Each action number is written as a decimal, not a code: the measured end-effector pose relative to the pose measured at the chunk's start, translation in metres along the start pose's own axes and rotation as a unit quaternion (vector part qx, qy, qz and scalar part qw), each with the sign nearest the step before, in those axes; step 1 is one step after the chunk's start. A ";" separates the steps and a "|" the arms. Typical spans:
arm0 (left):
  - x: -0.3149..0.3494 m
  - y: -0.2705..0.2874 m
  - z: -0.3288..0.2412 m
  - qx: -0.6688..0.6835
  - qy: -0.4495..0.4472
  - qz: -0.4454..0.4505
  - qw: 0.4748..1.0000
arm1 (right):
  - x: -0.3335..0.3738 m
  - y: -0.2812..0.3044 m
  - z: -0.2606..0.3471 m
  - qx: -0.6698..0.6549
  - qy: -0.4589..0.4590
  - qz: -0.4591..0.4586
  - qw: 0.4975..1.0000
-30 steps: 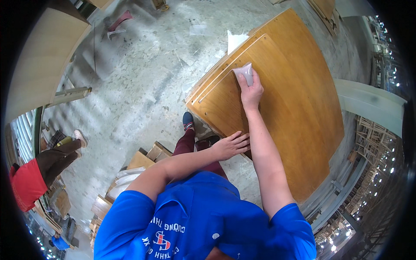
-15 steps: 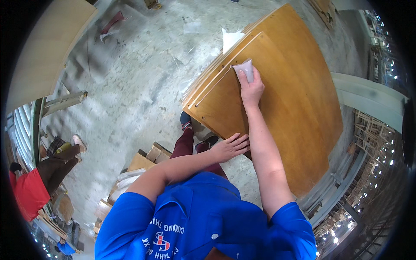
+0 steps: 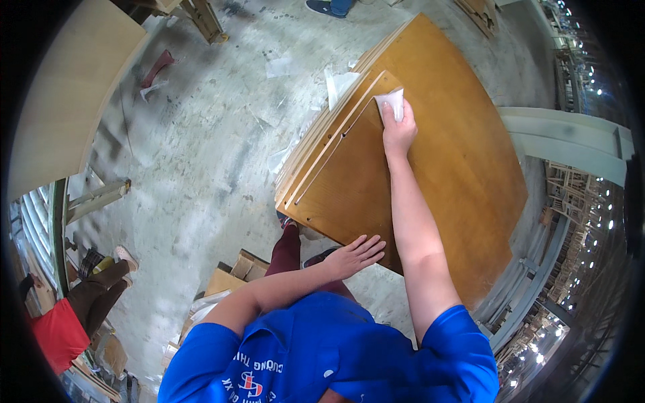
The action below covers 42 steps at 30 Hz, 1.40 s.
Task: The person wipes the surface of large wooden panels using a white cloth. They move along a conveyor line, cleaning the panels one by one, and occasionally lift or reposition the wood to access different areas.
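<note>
panel stack (image 3: 450, 195) dead ahead, slightly R
R hand (image 3: 400, 138) w/ pad (image 3: 391, 104) on top nr its L edge, L hand (image 3: 355, 258) at the near edge; boards (image 3: 222, 281) on flr (image 3: 208, 141) to the L, b/w stack & co-worker (image 3: 59, 334); beam (image 3: 571, 134) off R, loose sheet (image 3: 340, 86) just L of stack's far end

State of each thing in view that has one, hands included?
Right hand: closed around pale bag
Pale bag: gripped above the panels; contents unclear
Left hand: open, fingers extended, resting at near panel edge
Brown wooden panels: stacked, edges not all flush
White sheet: loose beside the stack
Dark red piece: lying on the concrete floor
</note>
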State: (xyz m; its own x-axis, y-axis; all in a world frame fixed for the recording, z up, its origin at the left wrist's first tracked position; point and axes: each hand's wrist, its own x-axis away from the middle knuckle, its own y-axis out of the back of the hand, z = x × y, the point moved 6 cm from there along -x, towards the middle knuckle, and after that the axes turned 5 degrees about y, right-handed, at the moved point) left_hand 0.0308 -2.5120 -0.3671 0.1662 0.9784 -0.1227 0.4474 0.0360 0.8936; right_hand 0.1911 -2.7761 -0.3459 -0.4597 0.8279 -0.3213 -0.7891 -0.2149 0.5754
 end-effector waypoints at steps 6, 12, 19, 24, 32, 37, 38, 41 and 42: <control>0.000 0.000 -0.001 -0.003 -0.002 -0.004 1.000 | -0.039 0.001 -0.013 -0.022 0.017 -0.069 0.997; 0.000 0.001 0.001 -0.015 0.003 -0.013 1.000 | -0.049 -0.006 -0.022 0.020 -0.025 -0.038 0.999; 0.000 0.002 -0.005 0.002 0.006 -0.012 1.000 | -0.048 0.005 -0.013 0.078 -0.025 0.000 0.997; 0.025 0.002 -0.016 0.011 0.067 -0.035 0.997 | 0.022 0.007 -0.006 -0.213 -0.154 0.116 0.958; 0.202 -0.021 -0.002 0.073 0.506 -0.107 0.853 | 0.183 0.003 0.058 -0.306 -0.008 0.346 0.887; 0.338 -0.085 -0.068 0.165 0.757 -0.135 0.617 | 0.199 0.001 0.075 -0.154 0.093 0.361 0.915; 0.351 -0.104 -0.088 0.225 0.798 -0.105 0.550 | 0.199 0.000 0.075 -0.136 0.096 0.357 0.919; 0.357 -0.139 -0.146 0.324 0.785 0.012 0.527 | 0.195 0.000 0.076 -0.080 0.128 0.338 0.929; 0.358 -0.147 -0.163 0.346 0.774 0.047 0.528 | 0.195 0.001 0.076 -0.068 0.141 0.331 0.930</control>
State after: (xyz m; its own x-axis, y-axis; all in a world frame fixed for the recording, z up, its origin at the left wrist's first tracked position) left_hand -0.1188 -2.1341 -0.4723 -0.4618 -0.0165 0.8868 0.8042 0.4140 0.4265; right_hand 0.1315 -2.5758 -0.3505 -0.9371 0.3255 -0.1259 -0.3301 -0.7096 0.6225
